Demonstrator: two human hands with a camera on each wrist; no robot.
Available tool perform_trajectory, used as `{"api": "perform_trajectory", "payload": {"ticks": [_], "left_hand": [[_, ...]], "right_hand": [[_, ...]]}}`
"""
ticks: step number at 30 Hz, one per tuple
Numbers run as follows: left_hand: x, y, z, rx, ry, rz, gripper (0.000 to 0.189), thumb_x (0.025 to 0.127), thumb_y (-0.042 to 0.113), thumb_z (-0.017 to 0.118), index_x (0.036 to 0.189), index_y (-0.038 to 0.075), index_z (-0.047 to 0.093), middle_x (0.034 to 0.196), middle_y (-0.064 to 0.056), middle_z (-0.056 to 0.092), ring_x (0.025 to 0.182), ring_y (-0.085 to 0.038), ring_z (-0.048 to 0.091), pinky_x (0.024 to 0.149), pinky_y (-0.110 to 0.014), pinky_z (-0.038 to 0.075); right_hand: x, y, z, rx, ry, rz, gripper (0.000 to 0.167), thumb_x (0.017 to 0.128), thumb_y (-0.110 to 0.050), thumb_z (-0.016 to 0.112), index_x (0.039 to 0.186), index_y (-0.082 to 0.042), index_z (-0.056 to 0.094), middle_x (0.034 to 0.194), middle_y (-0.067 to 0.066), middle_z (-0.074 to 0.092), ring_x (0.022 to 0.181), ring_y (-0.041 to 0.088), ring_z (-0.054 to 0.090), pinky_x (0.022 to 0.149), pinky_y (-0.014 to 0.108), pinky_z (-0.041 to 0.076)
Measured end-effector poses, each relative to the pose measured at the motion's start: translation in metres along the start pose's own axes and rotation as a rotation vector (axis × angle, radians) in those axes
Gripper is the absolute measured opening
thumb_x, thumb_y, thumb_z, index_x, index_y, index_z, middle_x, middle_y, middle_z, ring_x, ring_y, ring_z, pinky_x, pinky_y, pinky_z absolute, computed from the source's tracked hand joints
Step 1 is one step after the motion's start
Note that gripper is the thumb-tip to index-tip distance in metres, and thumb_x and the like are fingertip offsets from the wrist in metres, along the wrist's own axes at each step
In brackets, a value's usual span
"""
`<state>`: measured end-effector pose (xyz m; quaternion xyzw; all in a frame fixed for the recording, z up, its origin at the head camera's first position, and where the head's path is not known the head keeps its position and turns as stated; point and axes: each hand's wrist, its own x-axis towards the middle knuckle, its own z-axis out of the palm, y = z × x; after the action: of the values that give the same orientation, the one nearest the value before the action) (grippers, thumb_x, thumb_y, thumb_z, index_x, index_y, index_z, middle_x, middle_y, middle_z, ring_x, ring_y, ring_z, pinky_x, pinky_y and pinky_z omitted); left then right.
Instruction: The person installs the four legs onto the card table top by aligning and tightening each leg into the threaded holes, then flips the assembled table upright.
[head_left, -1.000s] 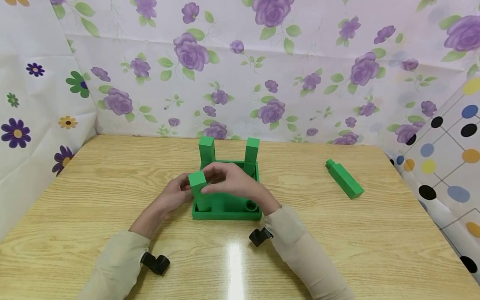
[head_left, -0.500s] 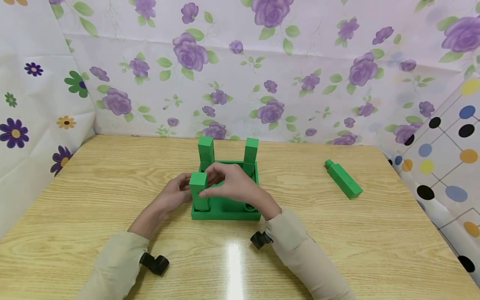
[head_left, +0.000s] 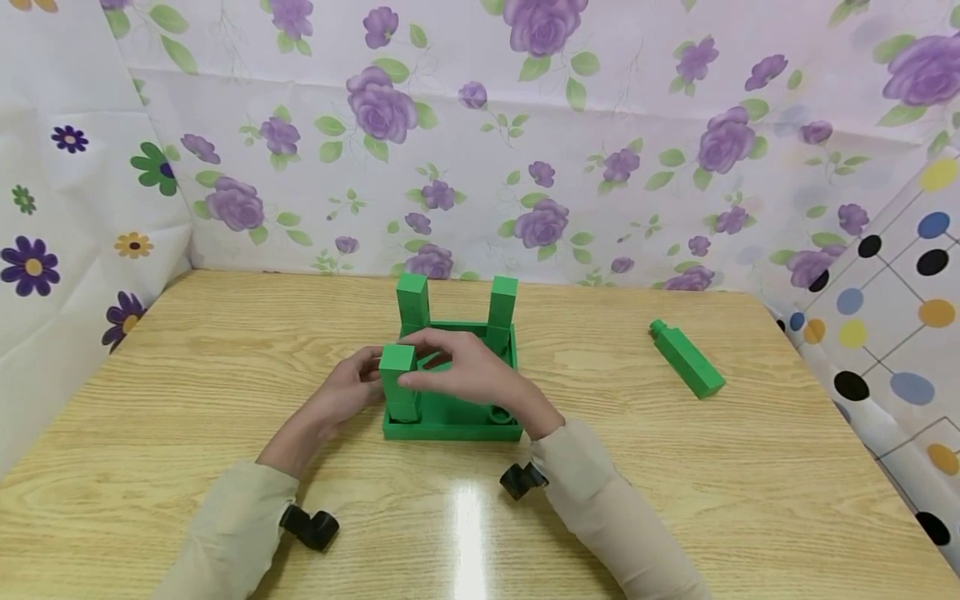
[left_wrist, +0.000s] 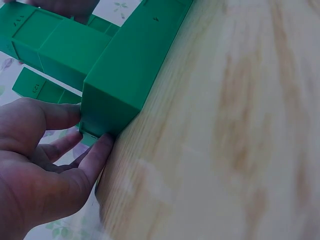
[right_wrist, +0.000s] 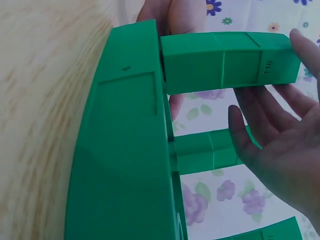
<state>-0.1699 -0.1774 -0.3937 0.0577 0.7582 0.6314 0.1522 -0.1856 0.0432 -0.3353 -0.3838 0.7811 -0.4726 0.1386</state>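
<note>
Head: the right hand pinches a green post standing in the tray's near-left corner. Left wrist: the left hand grips the tray's side. Right wrist: thumb and fingers flank the post, apparently numbered 118

Plain green tray, green posts, a loose post just as green, cream sleeves, tan wood-grained table — purple roses across the white back cloth, many-coloured dots on the right cloth

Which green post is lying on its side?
The loose post on the wooden table, to the right of the green tray. The other three posts stand upright in the tray.
</note>
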Motion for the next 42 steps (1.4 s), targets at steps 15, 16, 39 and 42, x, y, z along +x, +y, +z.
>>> {"api": "perform_trajectory", "payload": {"ticks": [15, 16, 39, 42], "left_hand": [[0.000, 0.004, 0.002, 0.015, 0.006, 0.004, 0.046, 0.099, 0.001, 0.050, 0.142, -0.004, 0.036, 0.138, -0.025, 0.041, 0.125, -0.035, 0.044, 0.094, -0.033, 0.045], [0.000, 0.004, 0.002, 0.018, 0.007, 0.007, 0.046, 0.099, 0.002, 0.050, 0.142, -0.004, 0.036, 0.138, -0.025, 0.041, 0.124, -0.035, 0.044, 0.093, -0.033, 0.045], [-0.001, 0.004, 0.000, 0.036, 0.006, -0.004, 0.047, 0.101, 0.000, 0.045, 0.145, -0.006, 0.029, 0.139, -0.028, 0.039, 0.124, -0.035, 0.043, 0.099, -0.042, 0.042], [-0.001, 0.003, 0.000, 0.039, 0.011, -0.001, 0.047, 0.101, 0.000, 0.045, 0.145, -0.006, 0.030, 0.139, -0.028, 0.039, 0.123, -0.035, 0.043, 0.098, -0.041, 0.042]], "right_hand": [[0.008, -0.002, -0.003, 0.148, -0.020, -0.006, 0.043, 0.094, -0.016, 0.066, 0.134, -0.005, 0.055, 0.129, 0.003, 0.057, 0.111, 0.012, 0.057, 0.093, 0.028, 0.047], [0.009, -0.002, -0.002, 0.140, -0.005, -0.006, 0.043, 0.093, -0.017, 0.067, 0.132, -0.005, 0.055, 0.128, 0.003, 0.058, 0.111, 0.012, 0.057, 0.093, 0.029, 0.048], [0.010, -0.014, 0.018, -0.169, 0.207, -0.003, 0.035, 0.082, -0.031, 0.079, 0.103, -0.013, 0.059, 0.097, -0.002, 0.060, 0.083, 0.010, 0.055, 0.072, 0.024, 0.049], [0.010, -0.015, 0.019, -0.190, 0.214, -0.009, 0.035, 0.082, -0.033, 0.079, 0.103, -0.013, 0.059, 0.097, -0.003, 0.061, 0.083, 0.009, 0.055, 0.071, 0.023, 0.049]]}}
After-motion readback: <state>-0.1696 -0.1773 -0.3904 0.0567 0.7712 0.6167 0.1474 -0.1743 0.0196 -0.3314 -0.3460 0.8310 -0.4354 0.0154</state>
